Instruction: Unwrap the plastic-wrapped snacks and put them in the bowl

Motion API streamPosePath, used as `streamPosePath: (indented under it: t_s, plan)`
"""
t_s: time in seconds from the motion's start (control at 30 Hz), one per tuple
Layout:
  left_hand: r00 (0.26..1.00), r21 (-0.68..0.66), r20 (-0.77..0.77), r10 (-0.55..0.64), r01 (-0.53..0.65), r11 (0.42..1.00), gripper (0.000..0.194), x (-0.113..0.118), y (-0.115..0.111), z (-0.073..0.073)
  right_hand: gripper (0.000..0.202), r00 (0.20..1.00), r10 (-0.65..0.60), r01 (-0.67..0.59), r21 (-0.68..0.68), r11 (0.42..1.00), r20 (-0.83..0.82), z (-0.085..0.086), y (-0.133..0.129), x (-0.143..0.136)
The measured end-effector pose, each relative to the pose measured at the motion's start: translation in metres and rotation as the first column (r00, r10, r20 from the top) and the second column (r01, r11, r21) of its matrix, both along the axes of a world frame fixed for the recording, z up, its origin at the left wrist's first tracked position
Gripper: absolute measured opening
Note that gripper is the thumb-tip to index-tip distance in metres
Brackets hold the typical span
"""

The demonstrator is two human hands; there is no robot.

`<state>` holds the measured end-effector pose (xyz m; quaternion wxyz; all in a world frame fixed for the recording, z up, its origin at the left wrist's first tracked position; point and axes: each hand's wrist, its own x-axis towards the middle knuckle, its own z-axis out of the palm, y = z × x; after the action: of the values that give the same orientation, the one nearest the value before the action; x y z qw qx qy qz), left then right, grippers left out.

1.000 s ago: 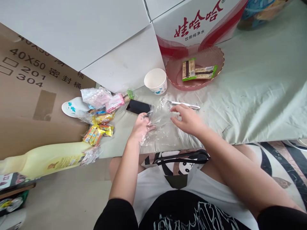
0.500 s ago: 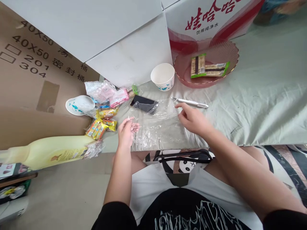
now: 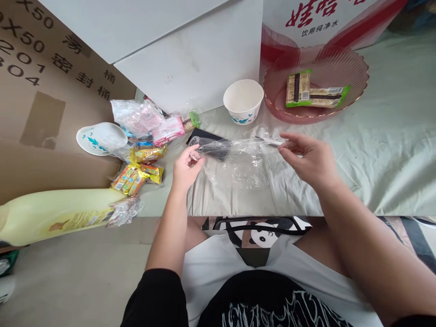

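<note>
In the head view, both hands are at the middle of the table (image 3: 391, 150), a little in from its front edge, and a clear film (image 3: 243, 170) is stretched between them. The left hand (image 3: 188, 169) pinches the left end of the film with thumb and fingers. The right hand (image 3: 308, 159) is pinching the right end, with its thumb below and its forefinger above. The loose part of the film hangs in folds toward the front edge. Behind the left end of the film lies a dark phone (image 3: 199, 135), partly covered by it. A pen (image 3: 272, 141) shows just beside the right fingertips; I cannot tell if they touch it. Farther from the front edge, an upright paper cup (image 3: 243, 113) stands near the white box (image 3: 190, 68). To the right of this cup, a pink bowl (image 3: 277, 97) holds two snack packs (image 3: 298, 88), in front of the printed box (image 3: 306, 32). At the left edge of the table there are wrapped sweets (image 3: 148, 155) in a heap, and a tilted cup (image 3: 97, 136) leans beside the carton (image 3: 75, 127). Near the front left corner, a yellow bottle (image 3: 61, 213) lies on its side.
</note>
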<state>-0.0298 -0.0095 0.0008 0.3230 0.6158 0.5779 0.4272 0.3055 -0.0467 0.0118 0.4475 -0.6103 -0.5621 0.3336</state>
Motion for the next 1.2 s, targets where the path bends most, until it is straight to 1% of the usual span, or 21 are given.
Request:
streamPosePath:
  t_s: [0.1,0.2,0.27,0.33,0.37,0.47,0.5,0.57,0.63,0.67,0.77,0.83,0.87,0.9,0.97,1.0,1.03,1.07,1.1,1.13,1.2]
  plan:
    - [0.993,0.089,-0.098,0.065,-0.057,0.994,0.025,0.0,-0.001,-0.007,0.012,0.975,-0.016,0.001,0.067,0.998,0.223,-0.007,0.003,-0.002]
    - [0.974,0.202,-0.203,0.105,-0.063,0.977,0.016,-0.007,-0.001,-0.006,0.008,0.959,-0.042,-0.027,0.238,0.971,0.28,-0.005,0.003,-0.007]
    - [0.969,0.264,-0.217,0.118,-0.059,0.963,0.018,-0.013,0.001,-0.004,0.016,0.984,0.025,-0.077,0.292,0.953,0.177,0.0,0.0,-0.012]
    - [0.984,0.273,-0.164,0.071,-0.024,0.962,0.023,-0.016,0.003,0.0,0.025,0.985,0.163,-0.146,0.252,0.957,-0.047,0.006,-0.003,-0.015]
    - [0.994,0.249,-0.108,0.013,0.014,0.968,0.026,-0.015,0.004,0.003,0.028,0.954,0.224,-0.183,0.203,0.962,-0.201,0.009,-0.005,-0.015]
    - [0.971,0.081,0.181,-0.16,0.147,0.986,0.035,-0.008,0.003,0.012,0.025,0.72,0.293,-0.367,0.013,0.93,-0.629,0.016,-0.011,-0.01]
    - [0.943,0.001,0.29,-0.162,0.169,0.986,0.036,-0.004,0.003,0.015,0.024,0.622,0.304,-0.468,-0.031,0.883,-0.721,0.018,-0.012,-0.006]
    - [0.878,-0.176,0.471,-0.087,0.19,0.966,0.037,0.003,0.001,0.02,0.033,0.428,0.334,-0.633,-0.015,0.774,-0.84,0.021,-0.012,0.003]
    - [0.815,-0.353,0.58,-0.018,0.272,0.895,0.038,0.01,0.0,0.022,0.043,0.303,0.338,-0.673,0.051,0.738,-0.891,0.02,-0.009,0.01]
    - [0.789,-0.425,0.614,-0.017,0.348,0.836,0.039,0.014,0.0,0.023,0.044,0.295,0.319,-0.644,0.059,0.763,-0.901,0.019,-0.006,0.011]
    - [0.737,-0.542,0.668,-0.102,0.576,0.611,0.042,0.026,0.001,0.021,0.032,0.41,0.227,-0.497,-0.007,0.868,-0.883,0.01,0.004,0.0]
    - [0.731,-0.56,0.665,-0.152,0.623,0.547,0.046,0.033,0.001,0.019,0.031,0.472,0.236,-0.507,-0.043,0.861,-0.849,0.003,0.008,-0.015]
    - [0.741,-0.563,0.648,-0.175,0.621,0.546,0.048,0.036,0.001,0.018,0.033,0.487,0.286,-0.585,-0.065,0.809,-0.825,0.001,0.008,-0.024]
    - [0.757,-0.564,0.622,-0.202,0.611,0.556,0.049,0.039,0.001,0.017,0.036,0.492,0.357,-0.689,-0.104,0.718,-0.794,0.0,0.006,-0.031]
    - [0.771,-0.554,0.577,-0.267,0.611,0.566,0.052,0.042,-0.001,0.014,0.033,0.448,0.531,-0.867,-0.206,0.453,-0.719,-0.001,0.001,-0.043]
    - [0.763,-0.536,0.58,-0.285,0.621,0.571,0.056,0.043,-0.002,0.012,0.028,0.416,0.599,-0.907,-0.262,0.33,-0.684,0.001,-0.003,-0.047]
    - [0.75,-0.508,0.6,-0.279,0.626,0.592,0.062,0.044,-0.003,0.01,0.023,0.39,0.641,-0.92,-0.304,0.246,-0.661,0.002,-0.006,-0.05]
    - [0.74,-0.473,0.626,-0.247,0.612,0.634,0.068,0.046,-0.005,0.009,0.023,0.381,0.656,-0.922,-0.324,0.214,-0.652,0.003,-0.009,-0.052]
    - [0.733,-0.436,0.65,-0.199,0.575,0.692,0.075,0.047,-0.006,0.007,0.024,0.396,0.646,-0.917,-0.321,0.239,-0.652,0.004,-0.011,-0.053]
    - [0.728,-0.405,0.668,-0.151,0.526,0.748,0.082,0.048,-0.008,0.006,0.026,0.435,0.613,-0.9,-0.297,0.319,-0.66,0.004,-0.012,-0.054]
    - [0.712,-0.37,0.695,-0.097,0.471,0.801,0.092,0.052,-0.011,0.005,0.029,0.567,0.481,-0.772,-0.229,0.593,-0.668,0.001,-0.011,-0.058]
